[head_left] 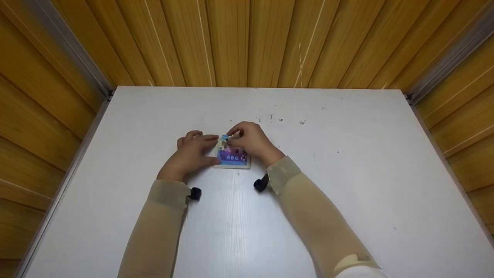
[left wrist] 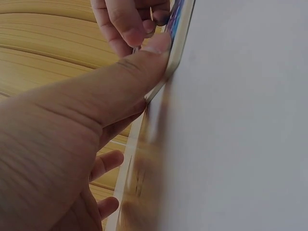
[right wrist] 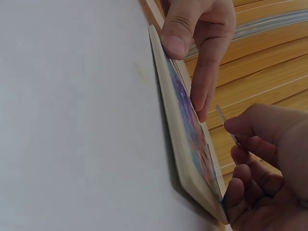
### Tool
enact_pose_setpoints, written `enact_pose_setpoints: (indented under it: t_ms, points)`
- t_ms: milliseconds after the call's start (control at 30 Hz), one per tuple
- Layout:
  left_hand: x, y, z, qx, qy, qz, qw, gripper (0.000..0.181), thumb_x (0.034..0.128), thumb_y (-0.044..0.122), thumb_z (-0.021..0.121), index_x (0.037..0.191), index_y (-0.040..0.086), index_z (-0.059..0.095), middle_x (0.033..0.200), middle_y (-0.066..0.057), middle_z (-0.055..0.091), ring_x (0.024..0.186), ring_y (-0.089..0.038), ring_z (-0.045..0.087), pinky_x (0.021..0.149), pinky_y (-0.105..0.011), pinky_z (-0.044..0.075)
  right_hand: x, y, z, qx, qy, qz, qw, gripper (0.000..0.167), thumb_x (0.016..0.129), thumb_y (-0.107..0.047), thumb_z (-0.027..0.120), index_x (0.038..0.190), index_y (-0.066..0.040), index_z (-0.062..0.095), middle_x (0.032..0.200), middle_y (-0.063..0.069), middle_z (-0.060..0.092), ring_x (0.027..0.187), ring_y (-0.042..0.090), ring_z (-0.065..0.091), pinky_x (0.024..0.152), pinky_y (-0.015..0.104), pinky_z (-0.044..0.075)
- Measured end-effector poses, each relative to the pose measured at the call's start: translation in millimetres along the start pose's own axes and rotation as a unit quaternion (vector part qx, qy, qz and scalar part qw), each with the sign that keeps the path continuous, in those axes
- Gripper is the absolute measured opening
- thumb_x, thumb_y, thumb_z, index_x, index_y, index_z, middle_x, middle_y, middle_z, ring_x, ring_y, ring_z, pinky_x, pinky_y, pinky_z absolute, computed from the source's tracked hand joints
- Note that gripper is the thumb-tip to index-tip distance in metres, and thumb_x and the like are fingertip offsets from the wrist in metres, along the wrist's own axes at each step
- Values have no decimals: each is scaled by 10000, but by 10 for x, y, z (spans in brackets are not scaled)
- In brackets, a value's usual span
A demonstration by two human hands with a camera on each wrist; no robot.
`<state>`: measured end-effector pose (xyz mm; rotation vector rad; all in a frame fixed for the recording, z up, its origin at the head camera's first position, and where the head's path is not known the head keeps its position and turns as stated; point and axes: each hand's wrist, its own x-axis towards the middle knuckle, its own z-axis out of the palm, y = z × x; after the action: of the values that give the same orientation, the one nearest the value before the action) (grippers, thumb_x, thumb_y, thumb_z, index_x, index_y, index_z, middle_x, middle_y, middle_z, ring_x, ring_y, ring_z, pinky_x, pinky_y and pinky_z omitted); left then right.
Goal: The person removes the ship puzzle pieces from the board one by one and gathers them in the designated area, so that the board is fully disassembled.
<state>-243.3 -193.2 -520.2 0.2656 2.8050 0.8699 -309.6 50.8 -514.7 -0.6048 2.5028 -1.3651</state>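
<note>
A small, square wooden jigsaw puzzle board point(head_left: 231, 167) with a purple and blue ship picture lies flat on the white table. My left hand point(head_left: 192, 152) rests at its left side, thumb on the near left corner and forefinger near the far left one. In the right wrist view, the left thumb point(right wrist: 175, 44) presses the board's rim and the fingers are straight. My right hand point(head_left: 252, 141) is over the board's upper right part, pinching a thin flat puzzle piece point(right wrist: 220, 114) between thumb and forefinger, just above the picture. Its printed face is hidden.
The white table point(head_left: 347, 193) stretches around the board, with small dark marks point(head_left: 281, 120) beyond it. Yellow wood-look panels point(head_left: 247, 42) stand at the back and both sides. Each wrist carries a black camera mount point(head_left: 195, 193).
</note>
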Motion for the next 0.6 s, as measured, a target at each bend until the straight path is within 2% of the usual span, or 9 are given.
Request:
enact_pose_setpoints:
  t_ms: [100,200,400,600]
  points:
    - [1,12,-7,-4,-44,53,10000,777,955,414,917,1649,240,614,1772,33,525,1739,-357,203,1387,-693,115,-23,4,-102,59,56,-93,9999,222,992,-153,824,1208,-128,869,1230,70,783,1039,187,610,895,316,515]
    - [-4,32,-17,-39,-47,-43,10000,790,949,419,922,1655,256,606,1772,42,522,1740,-347,192,1391,-692,141,-44,27,-237,7,138,-160,9998,207,1019,-170,827,1218,-142,877,1254,61,790,1057,196,620,921,319,522]
    - [3,51,-26,-82,9,-166,9998,788,945,411,928,1652,271,609,1768,58,523,1747,-323,178,1406,-679,143,-127,129,-603,-136,453,-263,9985,217,1019,-160,837,1228,-130,884,1283,86,784,1018,198,608,880,306,517]
    - [9,28,-15,-118,-67,-155,9998,800,939,398,937,1654,262,606,1773,42,521,1746,-346,175,1400,-709,131,-254,356,-901,-91,891,40,9960,226,1020,-158,843,1242,-133,877,1300,81,788,1007,206,583,832,273,497]
